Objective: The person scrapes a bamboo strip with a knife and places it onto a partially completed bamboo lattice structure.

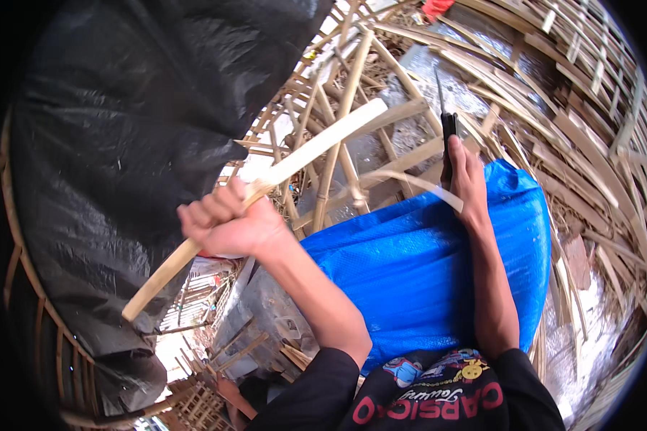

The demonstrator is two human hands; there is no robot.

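Left hand (241,228) grips the bamboo strip (323,146) at 9 o'clock; right hand (469,179) holds the black-handled knife (449,123) at 2 o'clock, blade (439,90) toward 12, apparently keeping the edge clear of both hands

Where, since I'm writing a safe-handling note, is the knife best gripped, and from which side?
Probably take the knife by its black handle, from the wearer's side, where the right hand holds it: the handle is the thicker, nearer end, while the thin blade points away from the body.
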